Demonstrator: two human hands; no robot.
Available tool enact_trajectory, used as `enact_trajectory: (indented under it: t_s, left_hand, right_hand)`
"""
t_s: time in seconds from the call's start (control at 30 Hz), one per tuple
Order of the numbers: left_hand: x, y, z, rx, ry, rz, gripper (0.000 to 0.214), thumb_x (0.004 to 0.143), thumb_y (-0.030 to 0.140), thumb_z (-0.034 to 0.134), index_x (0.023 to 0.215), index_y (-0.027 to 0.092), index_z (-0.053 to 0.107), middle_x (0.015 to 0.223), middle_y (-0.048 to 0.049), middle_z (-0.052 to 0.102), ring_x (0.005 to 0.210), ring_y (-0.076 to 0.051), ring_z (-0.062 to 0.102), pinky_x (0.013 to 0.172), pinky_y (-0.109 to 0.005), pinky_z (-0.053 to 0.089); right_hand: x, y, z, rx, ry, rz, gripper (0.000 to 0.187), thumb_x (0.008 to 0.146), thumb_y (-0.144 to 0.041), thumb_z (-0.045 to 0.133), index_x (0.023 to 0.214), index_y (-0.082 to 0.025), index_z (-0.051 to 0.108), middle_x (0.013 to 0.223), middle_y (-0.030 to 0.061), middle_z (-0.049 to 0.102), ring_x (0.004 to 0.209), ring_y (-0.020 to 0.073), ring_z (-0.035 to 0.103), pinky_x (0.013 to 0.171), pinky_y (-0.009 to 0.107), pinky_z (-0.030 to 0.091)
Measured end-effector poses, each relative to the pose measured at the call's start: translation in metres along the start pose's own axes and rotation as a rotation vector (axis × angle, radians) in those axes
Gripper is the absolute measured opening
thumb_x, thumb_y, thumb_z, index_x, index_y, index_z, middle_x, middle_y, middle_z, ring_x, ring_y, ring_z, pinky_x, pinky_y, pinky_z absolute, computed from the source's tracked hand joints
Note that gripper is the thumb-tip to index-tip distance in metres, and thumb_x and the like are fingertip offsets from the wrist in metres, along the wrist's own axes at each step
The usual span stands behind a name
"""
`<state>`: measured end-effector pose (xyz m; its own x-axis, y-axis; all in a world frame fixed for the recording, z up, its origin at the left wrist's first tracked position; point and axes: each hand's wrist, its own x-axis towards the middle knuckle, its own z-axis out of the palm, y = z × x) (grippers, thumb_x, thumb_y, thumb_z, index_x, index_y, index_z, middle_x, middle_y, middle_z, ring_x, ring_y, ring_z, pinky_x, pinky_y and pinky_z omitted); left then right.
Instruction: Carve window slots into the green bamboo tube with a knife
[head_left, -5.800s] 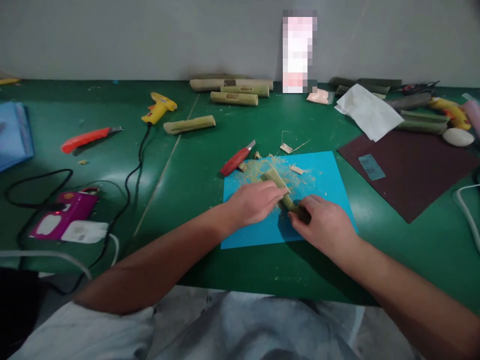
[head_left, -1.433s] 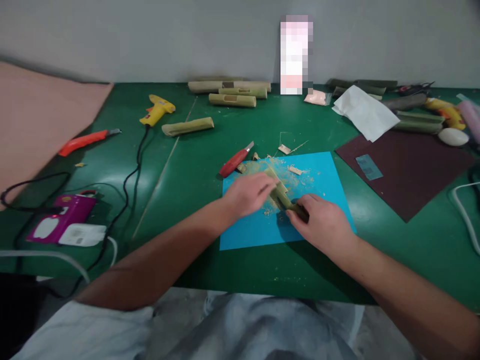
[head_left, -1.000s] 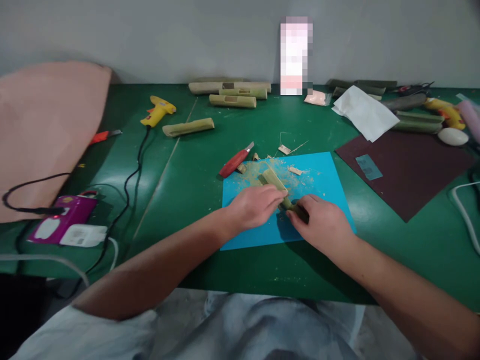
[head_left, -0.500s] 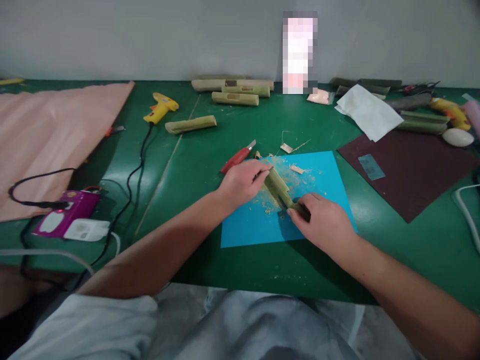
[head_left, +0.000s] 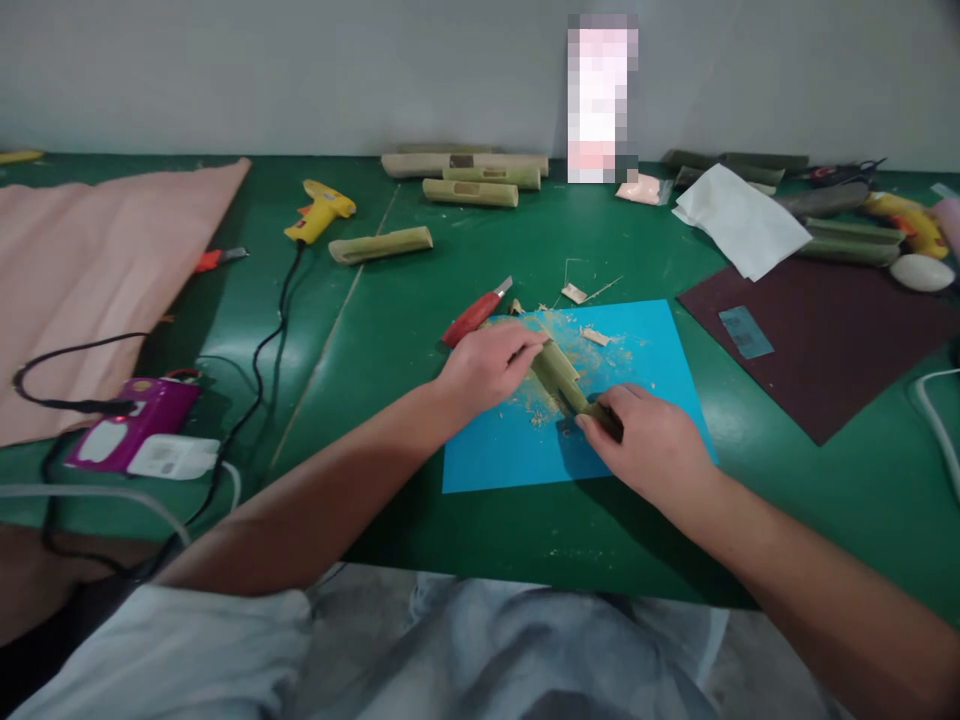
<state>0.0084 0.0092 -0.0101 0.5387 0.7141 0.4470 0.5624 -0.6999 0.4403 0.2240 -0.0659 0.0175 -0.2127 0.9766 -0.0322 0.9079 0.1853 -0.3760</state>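
Note:
A green bamboo piece (head_left: 556, 370) with a cut-open side lies slantwise over a blue sheet (head_left: 480, 465). My left hand (head_left: 487, 362) is closed on its far end, the fingertips pressed together there. At the near end, my right hand (head_left: 651, 432) grips the bamboo between thumb and fingers. Shavings and pale dust (head_left: 541, 408) are scattered around it on the sheet. Just beyond my left hand rests a red-handled knife (head_left: 475, 316), its blade pointing away to the right. Small bamboo chips (head_left: 595, 337) lie to the right of the piece.
Several cut bamboo pieces (head_left: 470, 193) lie along the wall, one (head_left: 381, 245) nearer. A yellow glue gun (head_left: 324, 212) trails a black cord to a purple power box (head_left: 135, 425). Pink cloth (head_left: 90, 290) covers the left; a dark brown sheet (head_left: 817, 350) and white paper (head_left: 741, 222) are right.
Both hands keep their hold on the bamboo, almost unmoved. The pink cloth's edge has shifted left, showing more of a red-handled cutter beside it. The view has moved slightly.

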Motion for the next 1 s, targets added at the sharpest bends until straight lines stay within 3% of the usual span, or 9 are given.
enact_trajectory:
  t_s: [0.17,0.3,0.43,0.6,0.73,0.87,1.0]
  left_hand:
    - [0.0003,0.0043,0.0004,0.023,-0.176,0.065,0.025,0.099,0.026,0.047,0.112,0.018,0.068,0.096,-0.0058,0.074,0.087,-0.019,0.071,0.074,-0.03,0.056]
    - [0.0006,0.0011,-0.0003,0.038,-0.018,0.001,0.024,0.099,0.027,0.048,0.104,0.016,0.069,0.099,-0.0073,0.074,0.093,-0.02,0.07,0.084,-0.032,0.056]
    - [-0.0029,0.0033,0.0001,0.02,-0.167,0.057,0.027,0.099,0.027,0.047,0.113,0.019,0.068,0.096,-0.0065,0.074,0.087,-0.017,0.071,0.076,-0.027,0.057]
    - [-0.0025,0.0011,0.0002,-0.007,0.025,-0.006,0.024,0.098,0.026,0.049,0.105,0.016,0.07,0.098,-0.0085,0.074,0.092,-0.019,0.07,0.084,-0.031,0.057]
    - [0.0005,0.0005,0.0006,0.005,-0.159,0.084,0.027,0.099,0.027,0.047,0.114,0.018,0.068,0.098,-0.0065,0.074,0.088,-0.017,0.07,0.077,-0.027,0.056]
    - [0.003,0.0013,0.0001,0.006,0.004,0.014,0.024,0.099,0.027,0.048,0.099,0.016,0.07,0.095,-0.0074,0.074,0.09,-0.018,0.07,0.082,-0.031,0.056]
    - [-0.005,0.0075,0.0016,0.013,-0.168,0.095,0.027,0.1,0.028,0.046,0.11,0.018,0.068,0.092,-0.0063,0.073,0.083,-0.017,0.07,0.073,-0.027,0.056]
  right_hand:
    - [-0.0004,0.0,0.0002,0.012,-0.019,-0.002,0.021,0.091,-0.039,0.053,0.083,-0.02,0.06,0.086,0.0039,0.066,0.069,0.0158,0.057,0.055,0.03,0.027]
    - [0.0002,0.0003,0.0005,0.001,0.005,0.003,0.024,0.091,-0.041,0.054,0.081,-0.02,0.06,0.085,0.004,0.065,0.067,0.0154,0.056,0.054,0.031,0.026]
    - [0.0003,0.0007,0.0006,-0.006,0.008,-0.012,0.022,0.091,-0.04,0.054,0.081,-0.02,0.06,0.084,0.0036,0.065,0.066,0.0154,0.056,0.055,0.031,0.027]
    - [0.0002,0.0011,0.0015,-0.027,0.022,-0.002,0.024,0.091,-0.04,0.054,0.08,-0.02,0.06,0.084,0.0035,0.065,0.066,0.0151,0.056,0.055,0.031,0.026]
    - [0.0004,0.0005,0.0017,-0.042,0.015,-0.014,0.024,0.091,-0.04,0.053,0.081,-0.02,0.059,0.084,0.0036,0.065,0.067,0.0156,0.056,0.055,0.031,0.025]
    - [-0.0005,-0.0009,0.0007,-0.048,0.016,-0.001,0.025,0.092,-0.042,0.053,0.081,-0.02,0.059,0.085,0.0036,0.065,0.068,0.0158,0.056,0.055,0.032,0.025]
    - [-0.0012,-0.0021,-0.0004,-0.056,-0.002,-0.019,0.023,0.091,-0.04,0.055,0.082,-0.02,0.059,0.085,0.0036,0.065,0.068,0.0158,0.056,0.055,0.032,0.025]
